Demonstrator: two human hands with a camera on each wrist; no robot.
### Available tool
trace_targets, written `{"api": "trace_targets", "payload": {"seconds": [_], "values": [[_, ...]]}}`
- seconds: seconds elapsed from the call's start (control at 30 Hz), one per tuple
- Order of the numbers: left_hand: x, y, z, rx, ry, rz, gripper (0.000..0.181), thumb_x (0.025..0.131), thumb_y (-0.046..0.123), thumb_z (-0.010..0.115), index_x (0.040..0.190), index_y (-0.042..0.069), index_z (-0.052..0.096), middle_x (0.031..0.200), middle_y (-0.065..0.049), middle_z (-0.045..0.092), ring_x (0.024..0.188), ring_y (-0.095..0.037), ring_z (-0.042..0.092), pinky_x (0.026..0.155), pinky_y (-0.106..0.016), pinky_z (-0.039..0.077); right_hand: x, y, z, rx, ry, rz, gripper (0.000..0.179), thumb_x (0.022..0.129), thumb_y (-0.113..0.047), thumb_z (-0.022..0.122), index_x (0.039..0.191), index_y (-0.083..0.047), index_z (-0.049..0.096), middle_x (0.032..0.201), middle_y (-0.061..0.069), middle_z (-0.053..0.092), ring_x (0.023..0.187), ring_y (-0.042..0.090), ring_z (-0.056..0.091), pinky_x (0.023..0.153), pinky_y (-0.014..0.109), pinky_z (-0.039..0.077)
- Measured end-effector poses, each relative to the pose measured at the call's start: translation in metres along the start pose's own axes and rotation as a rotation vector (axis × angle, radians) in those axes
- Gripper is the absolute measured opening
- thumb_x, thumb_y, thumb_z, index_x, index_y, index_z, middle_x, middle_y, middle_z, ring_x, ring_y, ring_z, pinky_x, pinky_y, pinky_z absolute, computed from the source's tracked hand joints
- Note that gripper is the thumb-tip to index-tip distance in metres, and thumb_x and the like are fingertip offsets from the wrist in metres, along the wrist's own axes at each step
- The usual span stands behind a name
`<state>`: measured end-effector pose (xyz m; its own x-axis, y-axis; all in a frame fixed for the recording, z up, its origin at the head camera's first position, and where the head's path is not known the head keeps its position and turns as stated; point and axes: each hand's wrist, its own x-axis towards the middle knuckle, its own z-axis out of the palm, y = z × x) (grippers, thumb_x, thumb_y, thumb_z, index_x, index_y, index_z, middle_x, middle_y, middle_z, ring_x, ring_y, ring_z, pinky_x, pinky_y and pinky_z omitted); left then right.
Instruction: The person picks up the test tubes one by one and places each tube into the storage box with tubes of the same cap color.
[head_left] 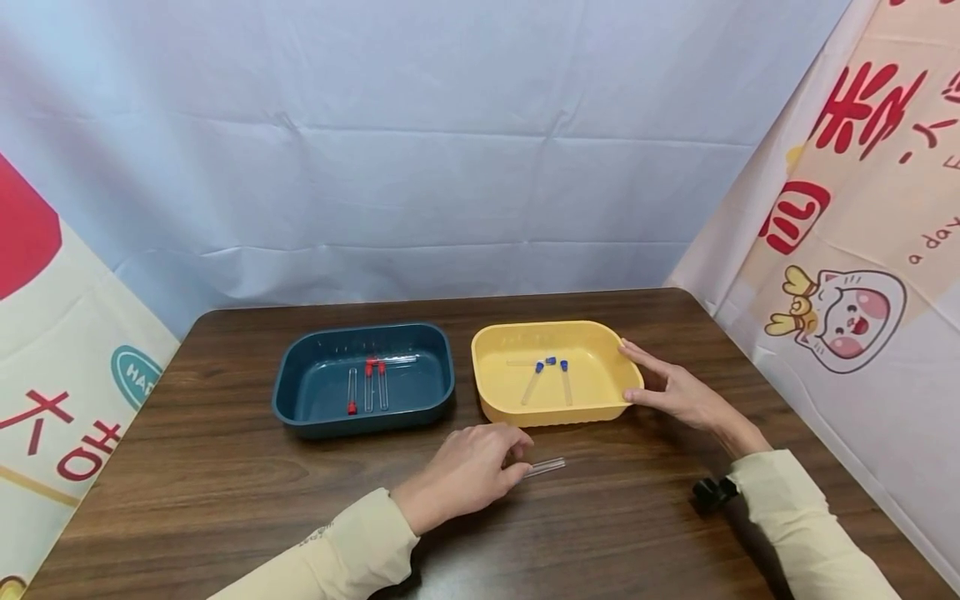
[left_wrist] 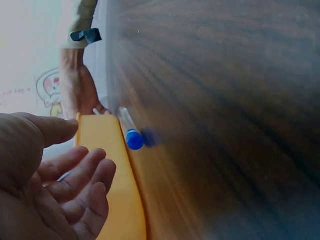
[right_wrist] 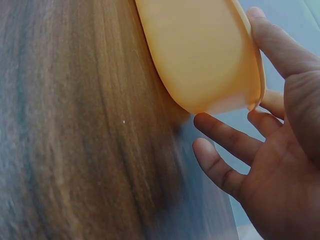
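Observation:
My left hand (head_left: 476, 467) hovers low over the table, fingers loosely bent, thumb apart from them. By its fingertips a clear test tube (head_left: 546, 467) lies on the wood; its blue cap (left_wrist: 134, 140) shows in the left wrist view, apart from the fingers. My right hand (head_left: 678, 396) holds the right end of the yellow basin (head_left: 558, 414), with thumb at the near corner and fingers at the far corner. In the right wrist view the thumb (right_wrist: 280, 45) lies along the basin's rim. Several blue-capped tubes (head_left: 566, 383) lie inside it.
Left of the yellow basin stands a dark blue basin (head_left: 367, 427) holding several red-capped test tubes (head_left: 383, 387). Both rest on a brown wooden table (head_left: 247, 492). A pale cloth (head_left: 420, 167) hangs behind, with printed cloths at both sides.

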<state>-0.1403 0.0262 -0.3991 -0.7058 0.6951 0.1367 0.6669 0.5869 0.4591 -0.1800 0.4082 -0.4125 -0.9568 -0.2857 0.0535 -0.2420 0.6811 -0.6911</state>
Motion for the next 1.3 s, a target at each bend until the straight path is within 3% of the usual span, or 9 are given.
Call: {"api": "trace_targets", "payload": {"seconds": [0.13, 0.33, 0.53, 0.73, 1.0, 1.3], "values": [[-0.001, 0.000, 0.003, 0.014, -0.009, -0.021, 0.026, 0.095, 0.030, 0.076, 0.118, 0.019, 0.076, 0.097, 0.014, 0.069, 0.089, -0.003, 0.064, 0.070, -0.029, 0.053, 0.000, 0.000, 0.000, 0.002, 0.000, -0.002, 0.078, 0.098, -0.023, 0.075, 0.163, -0.010, 0.034, 0.170, 0.010, 0.022, 0.154, 0.041, 0.018, 0.118, 0.053, 0.025], [-0.001, -0.001, 0.010, 0.018, -0.008, -0.037, 0.024, 0.094, 0.029, 0.077, 0.116, 0.018, 0.076, 0.098, 0.011, 0.068, 0.089, -0.006, 0.063, 0.071, -0.030, 0.053, 0.000, 0.000, 0.001, 0.010, 0.005, -0.007, 0.077, 0.098, -0.022, 0.075, 0.162, -0.011, 0.035, 0.170, 0.009, 0.022, 0.155, 0.040, 0.017, 0.117, 0.030, 0.024], [0.002, -0.002, 0.016, 0.009, -0.016, -0.053, 0.021, 0.094, 0.029, 0.077, 0.111, 0.017, 0.076, 0.095, 0.010, 0.066, 0.085, -0.005, 0.061, 0.068, -0.029, 0.052, 0.000, 0.001, 0.001, 0.013, 0.006, -0.007, 0.077, 0.098, -0.022, 0.075, 0.162, -0.011, 0.035, 0.170, 0.009, 0.022, 0.155, 0.040, 0.017, 0.119, 0.039, 0.023], [0.004, -0.003, 0.018, 0.009, -0.021, -0.065, 0.020, 0.093, 0.029, 0.077, 0.110, 0.018, 0.076, 0.094, 0.010, 0.065, 0.085, -0.005, 0.060, 0.069, -0.028, 0.051, -0.001, 0.000, 0.000, 0.003, 0.009, -0.010, 0.077, 0.097, -0.023, 0.075, 0.162, -0.010, 0.035, 0.170, 0.010, 0.023, 0.154, 0.040, 0.019, 0.113, 0.020, 0.024], [0.005, -0.001, 0.022, 0.017, -0.028, -0.084, 0.021, 0.092, 0.031, 0.079, 0.109, 0.017, 0.078, 0.090, 0.009, 0.064, 0.082, -0.005, 0.058, 0.067, -0.029, 0.050, 0.000, -0.001, 0.000, 0.012, 0.002, -0.003, 0.078, 0.098, -0.022, 0.075, 0.163, -0.010, 0.034, 0.170, 0.010, 0.021, 0.154, 0.040, 0.018, 0.118, 0.050, 0.025], [0.006, -0.001, 0.028, 0.044, -0.009, -0.111, 0.016, 0.091, 0.035, 0.080, 0.098, 0.020, 0.078, 0.082, 0.012, 0.060, 0.077, -0.006, 0.059, 0.066, -0.032, 0.050, 0.000, -0.001, 0.001, 0.019, 0.003, -0.007, 0.077, 0.098, -0.022, 0.075, 0.162, -0.010, 0.034, 0.171, 0.010, 0.021, 0.155, 0.040, 0.018, 0.119, 0.044, 0.025]]}}
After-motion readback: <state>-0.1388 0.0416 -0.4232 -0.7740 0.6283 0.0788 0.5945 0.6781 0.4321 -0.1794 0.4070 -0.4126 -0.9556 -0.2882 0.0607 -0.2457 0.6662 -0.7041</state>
